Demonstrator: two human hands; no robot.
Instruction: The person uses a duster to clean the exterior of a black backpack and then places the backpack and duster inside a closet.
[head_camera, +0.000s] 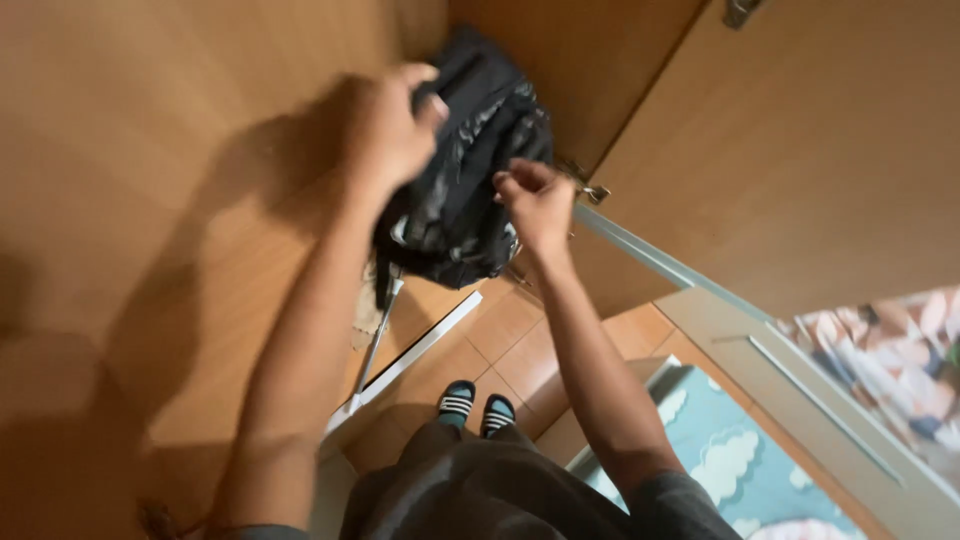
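A black backpack (465, 180) with pale streaks hangs or rests inside an open wooden wardrobe. My left hand (390, 125) grips its upper left side. My right hand (537, 200) has its fingers pinched at the bag's right edge, apparently on a zipper or strap, though blur hides exactly what it holds. Both arms reach forward and upward from the bottom of the view.
The wardrobe's left door (150, 220) and right door (800, 150) stand open on either side. Below lie orange floor tiles (510, 335), my feet in striped slippers (478, 405), a blue cloud-print mat (720, 450) and a patterned bed cover (890, 360).
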